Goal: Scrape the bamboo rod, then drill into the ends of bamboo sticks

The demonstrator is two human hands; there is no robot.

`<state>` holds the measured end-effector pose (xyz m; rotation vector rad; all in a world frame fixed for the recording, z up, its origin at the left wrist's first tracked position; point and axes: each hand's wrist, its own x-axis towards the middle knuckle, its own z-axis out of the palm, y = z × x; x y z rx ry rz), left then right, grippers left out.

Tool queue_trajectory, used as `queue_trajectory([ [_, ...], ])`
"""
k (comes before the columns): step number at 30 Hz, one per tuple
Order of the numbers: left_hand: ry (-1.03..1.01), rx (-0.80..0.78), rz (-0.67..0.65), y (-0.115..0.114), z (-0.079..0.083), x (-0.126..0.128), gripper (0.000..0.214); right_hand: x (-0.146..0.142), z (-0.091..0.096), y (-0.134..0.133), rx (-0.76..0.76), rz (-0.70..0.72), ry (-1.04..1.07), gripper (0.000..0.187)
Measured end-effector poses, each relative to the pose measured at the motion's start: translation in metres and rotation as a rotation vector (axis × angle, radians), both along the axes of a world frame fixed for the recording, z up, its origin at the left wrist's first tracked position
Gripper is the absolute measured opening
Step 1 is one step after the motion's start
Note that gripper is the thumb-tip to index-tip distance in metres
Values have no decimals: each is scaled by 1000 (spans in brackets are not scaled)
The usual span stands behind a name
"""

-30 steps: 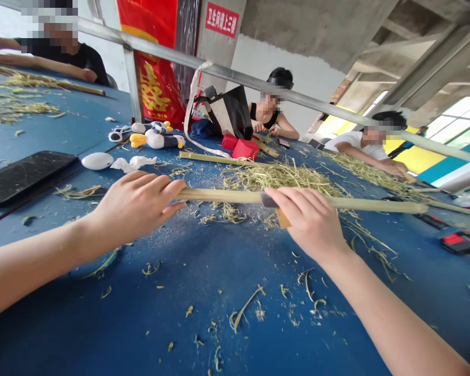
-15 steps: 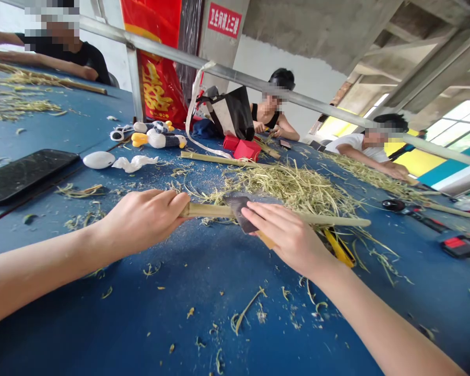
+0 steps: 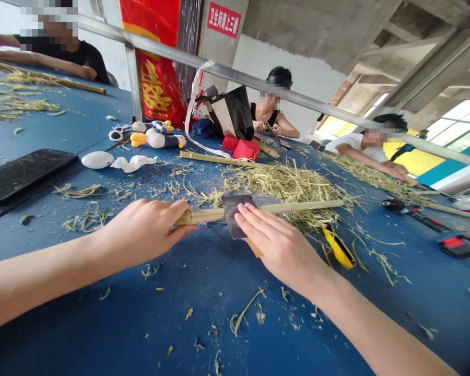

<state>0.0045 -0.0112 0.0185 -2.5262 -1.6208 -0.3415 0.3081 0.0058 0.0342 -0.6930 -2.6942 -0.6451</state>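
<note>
I wear the one camera on my head; it faces forward and down, close over the worktop (image 3: 133, 324) (the railing (image 3: 250, 79) slants across its view).

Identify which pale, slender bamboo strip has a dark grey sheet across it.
The pale bamboo strip gripped by the left hand, the right hand on its dark grey sheet; the rear strip, near red box-shaped items, has none.

Bright daylight, window (image 3: 462, 124) glare at right, wide-angle edge distortion.
</note>
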Motion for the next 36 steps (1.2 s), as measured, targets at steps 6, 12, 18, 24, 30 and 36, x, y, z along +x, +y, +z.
queue_trajectory([
  [6,-151,-128,18,2,3,0,46,30,-2,28,8,-276,12,36],
  [12,-162,-103,0,4,2,1,47,-7,1,-5,-13,1,-6,49],
  [18,-214,-142,36,7,6,0,49,13,0,13,-8,-166,36,42],
  [24,-345,-324,41,5,15,6,50,10,-1,8,113,-177,-63,45],
  [30,-435,-533,85,12,18,2,56,15,1,13,31,-181,-5,44],
  [36,-479,-451,-24,15,16,-3,41,29,-3,22,80,-407,-22,38],
])
